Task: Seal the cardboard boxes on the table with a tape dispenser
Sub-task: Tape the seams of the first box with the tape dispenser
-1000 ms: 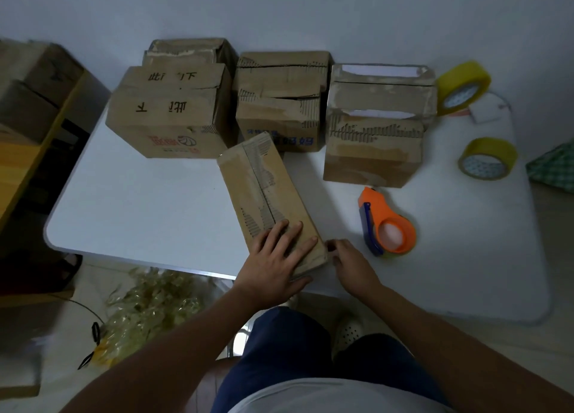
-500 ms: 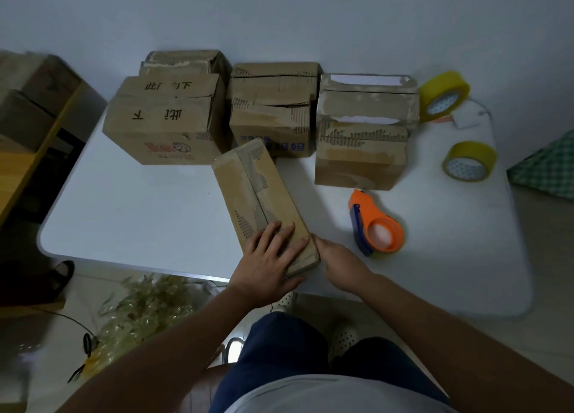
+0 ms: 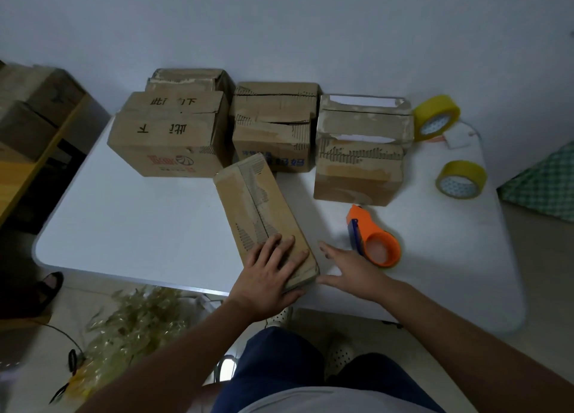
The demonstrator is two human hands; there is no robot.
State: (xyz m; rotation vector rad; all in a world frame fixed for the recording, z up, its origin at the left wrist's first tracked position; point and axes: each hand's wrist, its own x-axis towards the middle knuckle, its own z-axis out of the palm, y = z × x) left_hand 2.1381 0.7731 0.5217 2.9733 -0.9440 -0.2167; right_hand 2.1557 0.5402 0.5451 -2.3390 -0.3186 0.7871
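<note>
A white table is set against a pale wall, with crumpled clear plastic on the floor to its left. Worn cardboard boxes are lined up along the far edge, flaps closed, so their contents cannot be seen. A long flat box is laid near the front edge, its long axis running from the near right to the far left. The left hand is pressed flat on its near end, fingers spread. The right hand is open and empty beside the orange tape dispenser, whose nose is pointed away. Two yellow tape rolls are seen at the far right
</note>
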